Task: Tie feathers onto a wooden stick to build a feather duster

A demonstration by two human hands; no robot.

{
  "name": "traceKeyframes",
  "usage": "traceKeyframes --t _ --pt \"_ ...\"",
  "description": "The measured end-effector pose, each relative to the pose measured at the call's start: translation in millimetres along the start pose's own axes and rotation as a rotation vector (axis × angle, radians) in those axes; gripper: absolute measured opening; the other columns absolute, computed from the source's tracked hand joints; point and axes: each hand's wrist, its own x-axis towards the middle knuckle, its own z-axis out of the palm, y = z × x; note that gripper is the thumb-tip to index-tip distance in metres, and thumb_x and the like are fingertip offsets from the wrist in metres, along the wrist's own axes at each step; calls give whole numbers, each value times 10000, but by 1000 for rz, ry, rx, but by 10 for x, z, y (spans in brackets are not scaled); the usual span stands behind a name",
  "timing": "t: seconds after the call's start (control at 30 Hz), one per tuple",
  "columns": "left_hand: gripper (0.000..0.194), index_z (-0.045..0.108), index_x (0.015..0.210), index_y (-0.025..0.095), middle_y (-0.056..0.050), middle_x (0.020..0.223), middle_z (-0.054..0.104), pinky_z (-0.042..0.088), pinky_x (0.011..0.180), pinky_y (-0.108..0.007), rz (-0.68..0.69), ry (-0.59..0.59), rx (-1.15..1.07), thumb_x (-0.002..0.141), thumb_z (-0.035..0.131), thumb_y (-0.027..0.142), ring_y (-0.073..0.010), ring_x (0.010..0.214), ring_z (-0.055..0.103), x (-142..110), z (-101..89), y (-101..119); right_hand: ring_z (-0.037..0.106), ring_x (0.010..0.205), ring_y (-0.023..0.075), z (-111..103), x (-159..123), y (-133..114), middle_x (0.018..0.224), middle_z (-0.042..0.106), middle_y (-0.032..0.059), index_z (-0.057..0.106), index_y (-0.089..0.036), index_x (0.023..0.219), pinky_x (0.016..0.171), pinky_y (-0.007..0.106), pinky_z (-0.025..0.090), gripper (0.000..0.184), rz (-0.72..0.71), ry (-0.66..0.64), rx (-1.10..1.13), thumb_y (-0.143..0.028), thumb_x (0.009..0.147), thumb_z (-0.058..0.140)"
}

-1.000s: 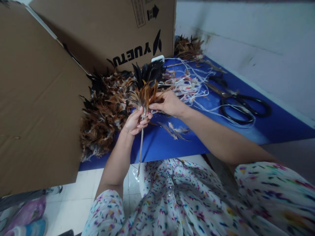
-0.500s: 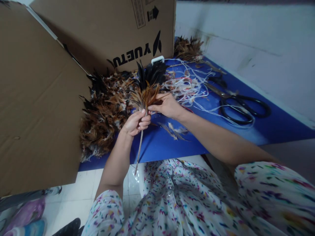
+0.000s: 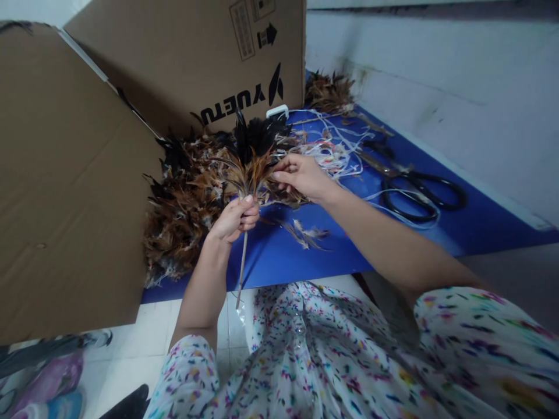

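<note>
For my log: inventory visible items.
Table: one, blue, centre
Feather bundle: one, black, brown, centre
Stick: one, tan, below bundle
Feather pile: one, brown, table left
Feather bunch: one, brown, table back
Loose feathers: several, grey, table front
Scissors: one, black, table right
Strings: many, white, beside scissors
Cardboard panels: two, brown, left, behind
Object: one, white, by cardboard
Unclear items: several, mixed, lower left
Shirt: one, multicoloured, foreground
Left hand: one, gripping bundle
Right hand: one, beside bundle

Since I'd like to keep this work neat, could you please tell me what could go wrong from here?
Only the left hand closes around the stick, so the feathers above it might slip or splay if that hold loosens. White strings lie tangled near the scissors, one crossing a handle, so lifting the scissors could drag them along.
</note>
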Motion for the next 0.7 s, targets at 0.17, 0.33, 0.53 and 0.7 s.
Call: traceKeyframes --t 0.17,0.33,0.53,0.7 --pt "499 369 673 171 83 580 312 142 352 -97 72 168 161 723 762 474 10 413 242 -42 77 126 559 504 95 -256 -184 -4 573 596 -18 594 -164 757 481 210 429 86 59 -95 -289 -117 793 657" --pt "427 373 675 179 81 566 324 149 341 -110 124 284 210 789 712 414 7 383 249 -51 60 254 642 722 176 -304 -566 44 791 700 51 671 -183 813 626 275 425 215 -44 -374 -961 -397 799 685" --pt "384 354 683 192 82 560 321 141 354 -122 182 436 317 845 646 381 -1 380 250 -21 -73 314 661 922 245 -240 -821 192 1046 704 94 644 -179 903 693 310 409 180 -48 -528 -1257 -346 878 585" --pt "337 369 737 200 91 560 318 142 362 -131 190 535 355 858 634 368 0 376 252 -22 -100 374 649 833 210 -274 -765 229 940 712 85 632 -179 858 680 308 389 175 -62 -573 -1237 -249 931 489"
